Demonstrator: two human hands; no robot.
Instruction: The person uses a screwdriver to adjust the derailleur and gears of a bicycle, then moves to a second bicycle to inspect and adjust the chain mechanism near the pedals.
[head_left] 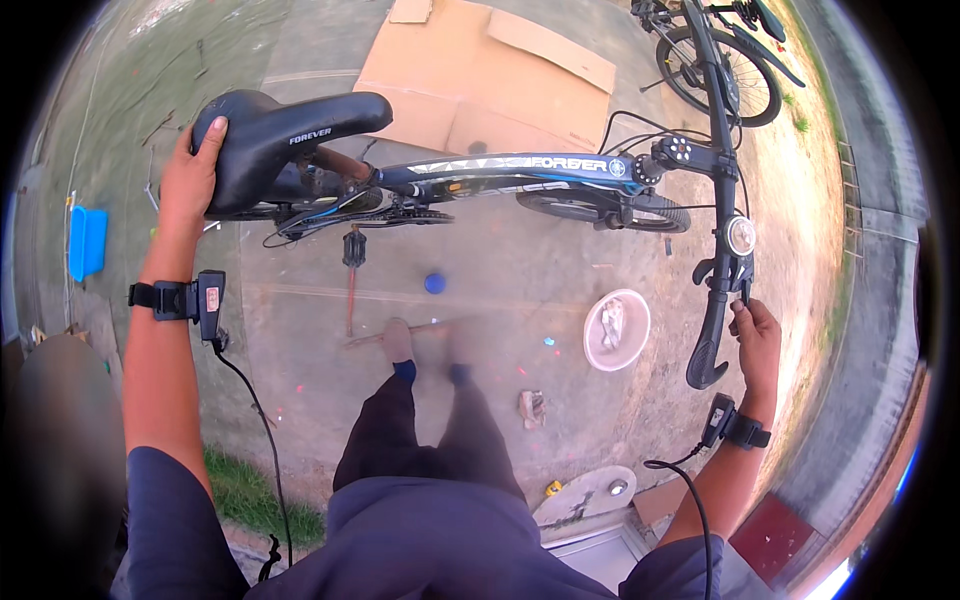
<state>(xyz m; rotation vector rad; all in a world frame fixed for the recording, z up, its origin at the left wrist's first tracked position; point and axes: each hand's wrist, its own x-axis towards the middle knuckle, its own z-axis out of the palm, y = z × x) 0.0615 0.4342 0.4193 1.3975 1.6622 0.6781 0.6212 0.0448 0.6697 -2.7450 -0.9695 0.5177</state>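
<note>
A bicycle stands crosswise before me, its black frame (480, 166) running from the saddle at left to the handlebar (722, 190) at right. On the rear edge of the black saddle (262, 150) my left hand (193, 172) is closed, thumb on top and the other fingers mostly hidden. My right hand (760, 338) is beside the near handlebar grip (707, 350). Its curled fingers close on the brake lever (746, 290), whose end they partly hide. A round bell (740, 235) sits on the bar. The front wheel (660, 212) shows below the frame.
Flattened cardboard (470, 75) lies beyond the bicycle, and another bicycle (720, 75) stands at far right. A pink basin (617, 330) with something whitish inside, a blue round lid (434, 283) and a floor pump (353, 250) are near my feet. A blue bin (88, 243) is at left.
</note>
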